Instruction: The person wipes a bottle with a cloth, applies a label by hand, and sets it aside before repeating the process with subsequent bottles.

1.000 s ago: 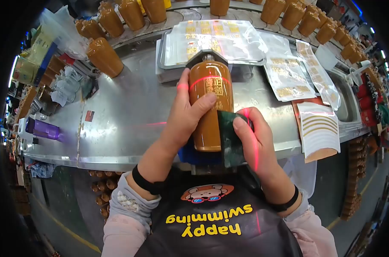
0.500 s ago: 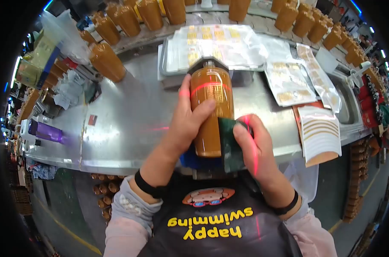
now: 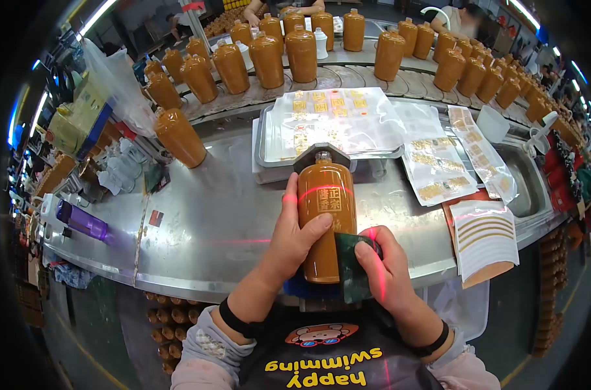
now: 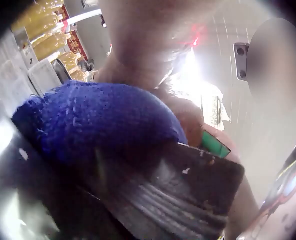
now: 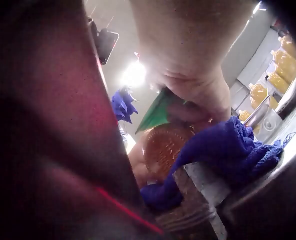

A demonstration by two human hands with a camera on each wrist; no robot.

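brown glazed bottle [image 3: 326,221] lies at the frame's lower centre on a blue cloth [image 3: 294,286], likely heavy, slick, breakable. left hand [image 3: 294,242] wraps its body, the sensible hold; right hand [image 3: 385,270] pinches a green card [image 3: 349,266] against its side.

Left hand [image 3: 294,240] curled, thumb across the front, fingers extended along the far side. Right hand [image 3: 381,273] just beside it, fingers pinched closed. Both forearms angled inward, wrists banded.
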